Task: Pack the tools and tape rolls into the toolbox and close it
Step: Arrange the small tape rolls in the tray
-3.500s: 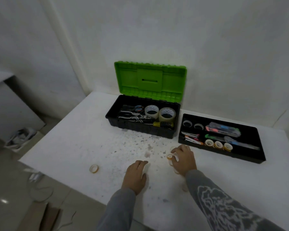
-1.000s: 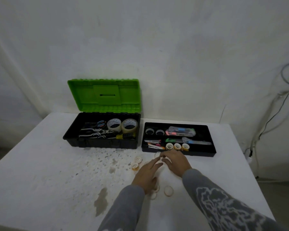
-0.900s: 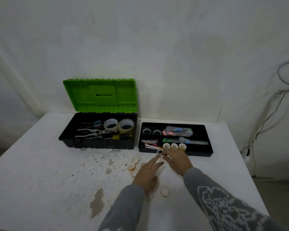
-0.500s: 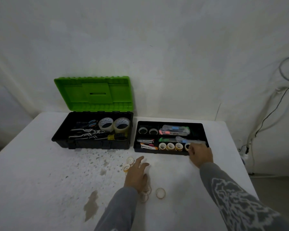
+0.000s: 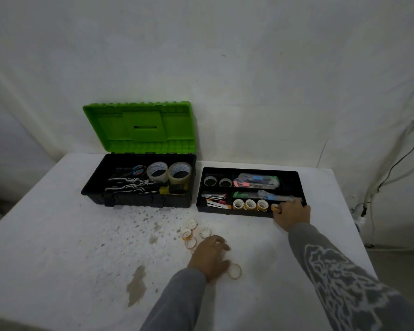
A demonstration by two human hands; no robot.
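Wall (image 5: 249, 68): plain off-white, rough and mottled, fills the upper view; light dim and even.
Bench (image 5: 58, 235): white top, set against the wall; dark speckles across its middle.
Stain (image 5: 136, 285): brownish patch on the bench's near part.
Cables (image 5: 392, 168): dark and pale leads hanging down the wall, far right.
Floor (image 5: 397, 278): grey strip beyond the bench's right edge.

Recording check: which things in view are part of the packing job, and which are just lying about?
Job: open toolbox, pliers, screwdriver, scissors, big tape rolls, tray of small items, loose tape rolls on the table, one small tape roll in the right hand's grip.
Lying about: wall cables, brown stain.
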